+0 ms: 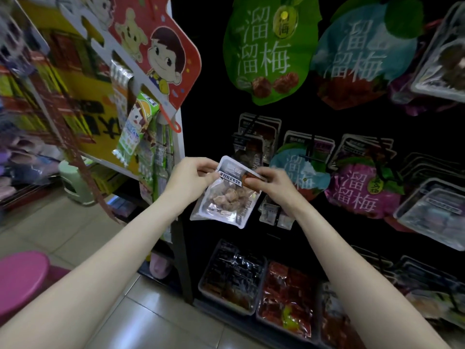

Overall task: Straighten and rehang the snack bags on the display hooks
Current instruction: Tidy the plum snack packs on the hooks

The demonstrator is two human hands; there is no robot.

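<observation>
1. Far left, off-task: pink stool [21, 280] on the tiled floor, and a side rack with a red cartoon card [161, 51] and a green-and-white snack strip [137, 127] hanging under it.
2. Left hand [191, 177]: fingers curled, thumb on top, pinching the top-left corner of the snack bag [226, 195] at the header.
3. The bag is held in the air in front of the black display panel [208, 96], tilted, header up, bottom corner pointing down-left. Off any hook; just below and in front of the stack of similar bags [254, 144] hanging on a hook [251, 124].
4. Look: white/grey pouch, dark label band with white text across the header, clear window showing brownish chunks, flat sealed edges.
5. Handling, my read: light, thin film, floppy below the header, a bit slick. Contents are loose and shift the weight low. Hold the stiff header seal at both corners, not the window; that keeps the hang hole flat for the hook. I can't make out the hole here.
6. Right hand [271, 182]: thumb and forefinger pressed onto the top-right header edge, other fingers folded.
7. Right of that: blue, pink [357, 192] and green [266, 46] plum bags on their hooks, and clear trays [432, 212] at the edge.
</observation>
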